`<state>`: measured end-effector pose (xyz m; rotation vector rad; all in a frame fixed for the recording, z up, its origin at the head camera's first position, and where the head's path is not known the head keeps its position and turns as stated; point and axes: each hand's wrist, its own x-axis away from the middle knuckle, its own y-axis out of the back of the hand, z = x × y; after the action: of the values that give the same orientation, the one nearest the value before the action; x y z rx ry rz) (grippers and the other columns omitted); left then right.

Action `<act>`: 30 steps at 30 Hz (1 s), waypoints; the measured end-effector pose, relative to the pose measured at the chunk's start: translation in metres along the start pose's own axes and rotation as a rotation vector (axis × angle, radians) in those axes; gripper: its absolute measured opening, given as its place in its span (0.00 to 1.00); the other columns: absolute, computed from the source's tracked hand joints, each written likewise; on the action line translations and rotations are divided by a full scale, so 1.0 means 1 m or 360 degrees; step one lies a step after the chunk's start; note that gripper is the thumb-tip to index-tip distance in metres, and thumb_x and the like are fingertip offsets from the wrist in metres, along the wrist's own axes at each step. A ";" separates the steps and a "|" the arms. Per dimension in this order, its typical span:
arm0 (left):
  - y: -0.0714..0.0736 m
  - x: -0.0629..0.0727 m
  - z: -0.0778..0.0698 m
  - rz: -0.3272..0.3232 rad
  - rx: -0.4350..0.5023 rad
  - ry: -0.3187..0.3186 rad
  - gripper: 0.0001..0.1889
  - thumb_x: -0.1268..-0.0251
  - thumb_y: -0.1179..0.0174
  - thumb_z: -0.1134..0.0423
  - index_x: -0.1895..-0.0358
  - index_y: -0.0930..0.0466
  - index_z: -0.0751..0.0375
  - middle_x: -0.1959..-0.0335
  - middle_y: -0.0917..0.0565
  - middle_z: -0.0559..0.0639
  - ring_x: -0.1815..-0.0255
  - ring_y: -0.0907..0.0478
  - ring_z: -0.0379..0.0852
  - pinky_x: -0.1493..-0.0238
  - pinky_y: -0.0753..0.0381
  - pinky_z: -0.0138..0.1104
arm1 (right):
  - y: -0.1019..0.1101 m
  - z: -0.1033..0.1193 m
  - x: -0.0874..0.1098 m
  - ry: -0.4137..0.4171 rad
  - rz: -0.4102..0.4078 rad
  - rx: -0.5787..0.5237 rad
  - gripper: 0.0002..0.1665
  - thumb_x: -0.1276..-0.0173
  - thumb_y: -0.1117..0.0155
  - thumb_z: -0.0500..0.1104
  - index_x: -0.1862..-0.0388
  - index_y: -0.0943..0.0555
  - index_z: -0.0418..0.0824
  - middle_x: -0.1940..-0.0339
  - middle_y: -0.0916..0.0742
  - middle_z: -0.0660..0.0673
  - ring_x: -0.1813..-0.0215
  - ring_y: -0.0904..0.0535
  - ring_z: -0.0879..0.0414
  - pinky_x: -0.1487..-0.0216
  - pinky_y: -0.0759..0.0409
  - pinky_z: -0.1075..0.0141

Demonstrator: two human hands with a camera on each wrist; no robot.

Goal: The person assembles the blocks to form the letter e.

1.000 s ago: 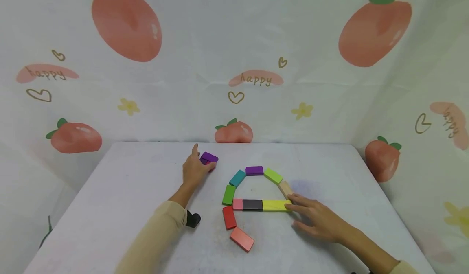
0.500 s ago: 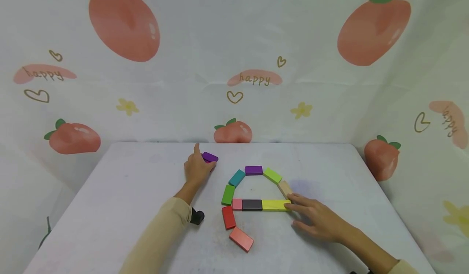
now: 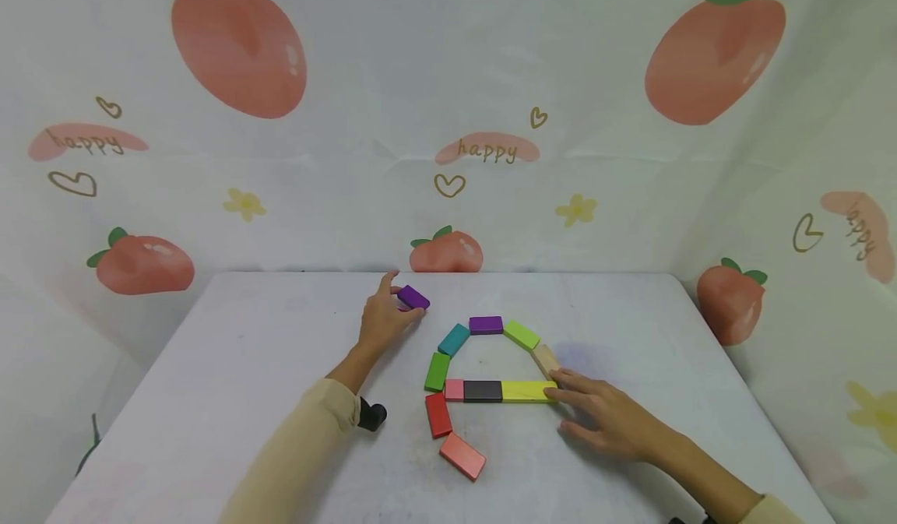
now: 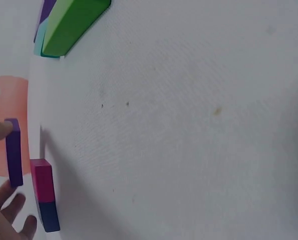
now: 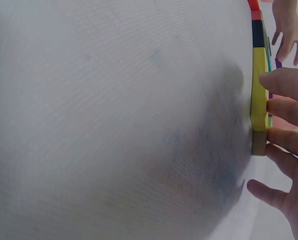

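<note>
A purple block (image 3: pixel 413 297) is pinched between the thumb and fingers of my left hand (image 3: pixel 381 320), near the back edge of the table. In the left wrist view this purple block (image 4: pixel 14 155) is off the surface, beside a magenta block (image 4: pixel 43 181) and a navy block (image 4: pixel 49 216). My left hand hides these two in the head view. With fingers spread loosely, my right hand (image 3: pixel 613 423) rests by the right end of a yellow block (image 3: pixel 522 392). Its fingertips are at that block and the lower end of a plain wooden block (image 3: pixel 545 360).
An arc of blocks runs through a lime block (image 3: pixel 522 335), another purple block (image 3: pixel 486 325), a teal block (image 3: pixel 454 339), a green block (image 3: pixel 437 371), a red block (image 3: pixel 438 415) and a salmon block (image 3: pixel 463 455). A pink block (image 3: pixel 454 390) and a black block (image 3: pixel 483 392) adjoin the yellow one.
My left hand has picked up the purple block from the small group at the back and moved it slightly right. My right hand has stayed in place.
</note>
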<state>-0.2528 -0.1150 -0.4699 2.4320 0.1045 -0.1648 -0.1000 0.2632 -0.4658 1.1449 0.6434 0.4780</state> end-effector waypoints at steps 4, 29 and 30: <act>0.003 0.005 0.000 0.0086 0.0075 -0.0124 0.44 0.44 0.26 0.60 0.26 0.40 0.59 0.41 0.19 0.64 0.44 0.22 0.60 0.45 0.19 0.51 | 0.000 0.000 0.000 -0.0004 0.0004 0.0003 0.29 0.36 0.28 0.48 0.36 0.20 0.45 0.31 0.23 0.40 0.34 0.24 0.42 0.46 0.20 0.44; 0.007 0.084 -0.019 0.0352 0.0179 -0.0526 0.42 0.50 0.22 0.59 0.30 0.32 0.55 0.48 0.14 0.52 0.46 0.17 0.50 0.43 0.21 0.51 | 0.000 0.001 0.001 -0.0008 0.0001 0.0026 0.29 0.36 0.28 0.49 0.36 0.20 0.46 0.31 0.22 0.41 0.34 0.24 0.42 0.48 0.19 0.44; 0.006 0.087 -0.021 0.0379 0.0184 -0.0536 0.42 0.50 0.22 0.59 0.30 0.32 0.54 0.48 0.14 0.52 0.46 0.17 0.49 0.43 0.21 0.50 | 0.000 0.001 0.000 -0.0008 0.0000 0.0028 0.29 0.36 0.28 0.48 0.36 0.20 0.46 0.31 0.23 0.41 0.34 0.24 0.42 0.48 0.19 0.44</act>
<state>-0.1638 -0.1034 -0.4630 2.4694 -0.3522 -0.4793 -0.0991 0.2628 -0.4658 1.1621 0.6446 0.4700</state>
